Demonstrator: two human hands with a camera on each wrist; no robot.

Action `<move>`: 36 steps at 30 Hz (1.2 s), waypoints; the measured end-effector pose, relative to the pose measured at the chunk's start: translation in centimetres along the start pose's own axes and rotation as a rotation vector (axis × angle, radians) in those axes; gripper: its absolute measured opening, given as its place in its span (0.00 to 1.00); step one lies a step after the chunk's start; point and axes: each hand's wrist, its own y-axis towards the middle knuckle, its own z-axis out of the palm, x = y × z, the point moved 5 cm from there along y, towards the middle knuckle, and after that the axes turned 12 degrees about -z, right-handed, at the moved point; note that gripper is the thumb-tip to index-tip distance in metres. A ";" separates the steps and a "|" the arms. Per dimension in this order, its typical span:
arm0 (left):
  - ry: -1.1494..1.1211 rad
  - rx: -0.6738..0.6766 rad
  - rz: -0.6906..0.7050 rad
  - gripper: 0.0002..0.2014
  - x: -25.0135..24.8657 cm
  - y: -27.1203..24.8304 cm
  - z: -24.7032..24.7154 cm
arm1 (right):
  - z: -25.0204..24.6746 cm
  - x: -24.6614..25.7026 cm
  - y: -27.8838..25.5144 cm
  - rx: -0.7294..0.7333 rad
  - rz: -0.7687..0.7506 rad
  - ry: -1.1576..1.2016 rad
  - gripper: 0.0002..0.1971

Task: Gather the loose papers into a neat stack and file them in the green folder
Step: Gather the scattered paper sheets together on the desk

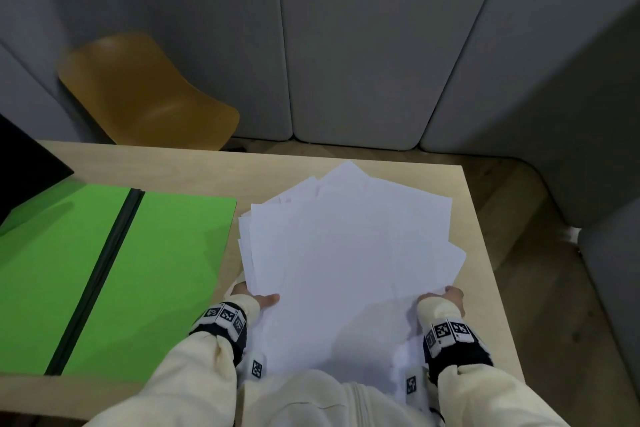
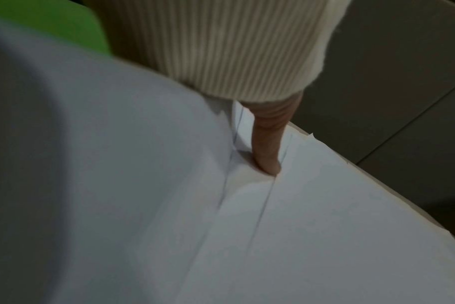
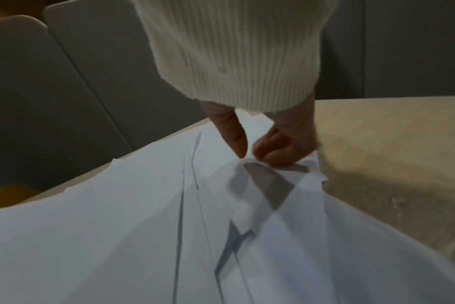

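Observation:
Several white papers (image 1: 346, 260) lie fanned in an uneven pile on the right half of the wooden table (image 1: 173, 163), their near ends lifted toward me. My left hand (image 1: 258, 298) holds the pile's left edge, thumb (image 2: 266, 152) pressed on top of the papers (image 2: 325, 226). My right hand (image 1: 445, 295) pinches the right edge, where thumb and curled fingers (image 3: 275, 152) crumple the papers (image 3: 117, 226). The green folder (image 1: 114, 270) lies open and flat on the table's left half, a black spine down its middle, a small gap from the pile.
A yellow chair (image 1: 145, 94) stands behind the table's far edge. A black object (image 1: 24, 163) overhangs the folder's far left corner. Grey padded panels (image 1: 346, 45) form the back wall. The table's right edge (image 1: 485, 253) runs just beside the papers.

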 end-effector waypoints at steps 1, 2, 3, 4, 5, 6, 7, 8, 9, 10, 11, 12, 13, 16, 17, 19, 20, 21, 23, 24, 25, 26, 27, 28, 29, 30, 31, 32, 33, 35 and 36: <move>-0.003 0.002 -0.004 0.35 0.0 0.0 0.1 | -0.3 -0.1 -0.2 -0.001 0.042 -0.030 0.26; 0.002 0.004 -0.014 0.34 0.0 -0.1 0.2 | -0.7 -0.1 -0.4 -0.034 0.100 -0.091 0.24; 0.013 0.005 -0.028 0.33 0.1 -0.1 0.3 | -1.2 -0.4 -0.6 -0.093 0.145 -0.149 0.23; 0.015 0.000 -0.039 0.34 0.2 -0.2 0.4 | -1.6 -0.4 -1.1 -0.150 0.171 -0.168 0.24; 0.000 -0.008 -0.051 0.35 0.3 -0.4 0.3 | -1.7 -0.6 -1.1 -0.198 0.162 -0.157 0.26; -0.022 -0.034 -0.064 0.35 0.4 -0.4 0.2 | -1.5 -0.7 -1.2 -0.192 0.139 -0.113 0.27; -0.039 -0.042 -0.076 0.36 0.3 -0.3 0.2 | -1.1 -0.7 -1.2 -0.169 0.133 -0.056 0.27; -0.041 -0.026 -0.087 0.36 0.3 -0.3 0.4 | -0.8 -0.7 -1.2 -0.132 0.130 -0.008 0.28; -0.061 0.008 -0.104 0.37 0.4 -0.4 0.5 | -0.4 -0.4 -1.3 -0.108 0.128 0.040 0.30; -0.084 0.037 -0.090 0.39 0.4 0.0 0.8 | -0.2 0.1 -1.3 -0.080 0.109 0.073 0.31; -0.080 0.059 -0.072 0.43 0.3 0.1 1.0 | 0.0 0.6 -1.4 -0.051 0.086 0.092 0.31; -0.059 0.073 -0.054 0.44 0.4 0.3 1.2 | 0.2 1.1 -1.4 -0.015 0.047 0.085 0.28; -0.032 0.075 -0.035 0.42 0.2 0.3 1.3 | 0.4 1.4 -1.5 0.025 0.002 0.066 0.24; 0.019 -0.003 0.001 0.29 -0.3 0.3 1.4 | 0.6 1.3 -1.7 0.065 -0.069 0.059 0.20; 0.015 -0.027 0.005 0.27 -0.8 0.0 1.3 | 0.4 1.3 -1.8 0.052 -0.078 0.075 0.21; -0.001 -0.089 -0.022 0.26 -1.2 -0.9 0.0 | -0.5 1.2 -1.8 0.004 -0.071 0.097 0.22; 0.032 -0.137 -0.003 0.25 -1.5 -1.0 -1.0 | -1.2 1.1 -1.6 -0.033 -0.072 0.112 0.21; 0.041 -0.165 0.011 0.25 -1.8 -0.9 -1.9 | -1.8 0.9 -1.4 -0.067 -0.073 0.139 0.21; 0.109 -0.186 0.016 0.26 -1.6 0.0 -3.0 | -2.5 0.6 -1.3 -0.100 -0.078 0.234 0.20; 0.188 -0.165 0.005 0.26 -1.3 0.4 -3.2 | -2.5 0.5 -1.3 -0.098 -0.085 0.277 0.21; 0.151 -0.171 -0.029 0.27 -0.9 1.0 -3.6 | -2.3 0.5 -1.3 -0.084 -0.074 0.304 0.23; 0.060 -0.159 -0.066 0.29 -0.4 1.6 -3.7 | -1.9 0.3 -1.2 -0.062 -0.047 0.305 0.26; 0.050 -0.136 -0.068 0.31 -0.1 1.8 -3.4 | -1.4 0.2 -1.1 -0.018 -0.009 0.285 0.30; 0.056 -0.111 -0.074 0.34 0.3 1.9 -3.3 | -0.7 0.0 -0.9 0.044 0.032 0.253 0.34; 0.002 -0.107 -0.091 0.36 0.6 2.5 -3.2 | -0.1 0.1 -0.9 0.101 0.071 0.213 0.36; -0.017 -0.086 -0.103 0.38 0.9 2.7 -2.9 | 0.1 0.4 -1.0 0.144 0.111 0.153 0.34; -0.059 -0.078 -0.102 0.41 1.1 2.9 -2.8 | 0.1 0.5 -1.0 0.152 0.146 0.079 0.29; -0.094 -0.073 -0.093 0.42 1.4 2.9 -2.8 | -0.1 0.9 -1.1 0.149 0.171 -0.004 0.21; -0.100 -0.070 -0.082 0.43 1.4 3.3 -2.8 | -0.3 1.3 -1.2 0.154 0.179 -0.052 0.13; -0.083 -0.047 -0.101 0.47 1.7 3.2 -2.5 | -0.4 1.8 -0.7 0.122 0.100 -0.092 0.13; -0.065 -0.053 -0.105 0.50 1.6 3.0 -2.5 | -0.7 2.1 -0.6 0.070 0.047 -0.044 0.18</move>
